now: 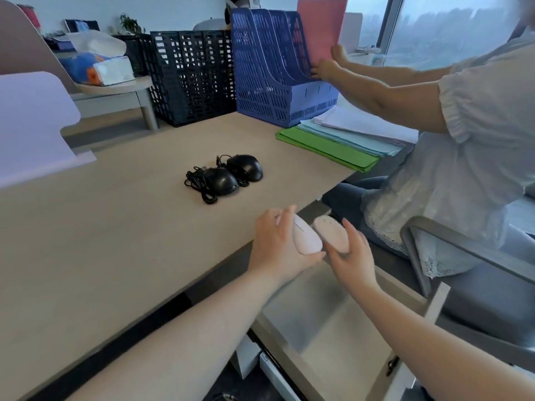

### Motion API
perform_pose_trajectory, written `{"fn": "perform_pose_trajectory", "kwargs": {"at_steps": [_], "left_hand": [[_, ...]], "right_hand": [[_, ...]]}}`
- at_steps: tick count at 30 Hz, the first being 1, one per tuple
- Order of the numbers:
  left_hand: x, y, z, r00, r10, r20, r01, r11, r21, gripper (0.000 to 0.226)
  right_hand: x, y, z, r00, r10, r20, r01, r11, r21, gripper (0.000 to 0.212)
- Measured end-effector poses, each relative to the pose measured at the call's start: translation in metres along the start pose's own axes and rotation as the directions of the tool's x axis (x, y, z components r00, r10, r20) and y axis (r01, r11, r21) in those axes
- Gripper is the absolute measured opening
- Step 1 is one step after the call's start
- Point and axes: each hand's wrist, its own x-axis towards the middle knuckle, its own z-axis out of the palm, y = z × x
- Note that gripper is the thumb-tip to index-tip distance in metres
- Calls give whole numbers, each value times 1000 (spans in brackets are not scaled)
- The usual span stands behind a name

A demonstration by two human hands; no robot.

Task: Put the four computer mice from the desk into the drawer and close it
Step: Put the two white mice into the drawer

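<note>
Two black wired mice lie side by side mid-desk, one on the left (220,180) and one on the right (246,167), their cables bundled beside them. My left hand (275,247) grips a pale pink mouse (307,237) at the desk's front edge. My right hand (351,256) holds a second pink mouse (333,231), underside up, right beside the first. Both pink mice hover above the open drawer (327,322), which is pulled out below the desk edge and looks empty.
Another person sits at the right on a grey chair (451,241), sliding a pink folder (321,27) into a blue file rack (275,70). Green and blue paper stacks (333,146) lie at the desk's right. Black crates (191,73) stand behind.
</note>
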Motion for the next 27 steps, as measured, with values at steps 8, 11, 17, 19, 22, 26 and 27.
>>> {"fn": "perform_pose_trajectory", "kwargs": {"at_steps": [8,11,17,19,22,26,27], "left_hand": [[-49,-15,63,974,-95,206,62,985,158,95],[-57,-27,79,941,-184,285,120,967,226,97],[-53,-41,105,861,-320,396,217,934,283,89],[-50,-43,112,822,-366,436,246,919,308,91],[-45,-45,119,778,-421,467,286,899,332,86],[-43,-48,124,729,-470,498,338,879,336,89],[-43,-49,125,711,-479,514,339,875,347,98]], "right_hand": [[-6,47,5,923,199,331,-129,967,-221,72],[-3,54,16,899,209,385,-115,960,-254,71],[-4,69,42,882,203,424,-99,962,-253,67],[-7,76,48,879,206,431,-88,956,-279,68],[-7,83,55,867,221,446,-60,936,-348,76],[-7,90,62,853,236,466,-42,920,-389,75],[-7,92,63,859,232,456,-41,919,-392,74]]}}
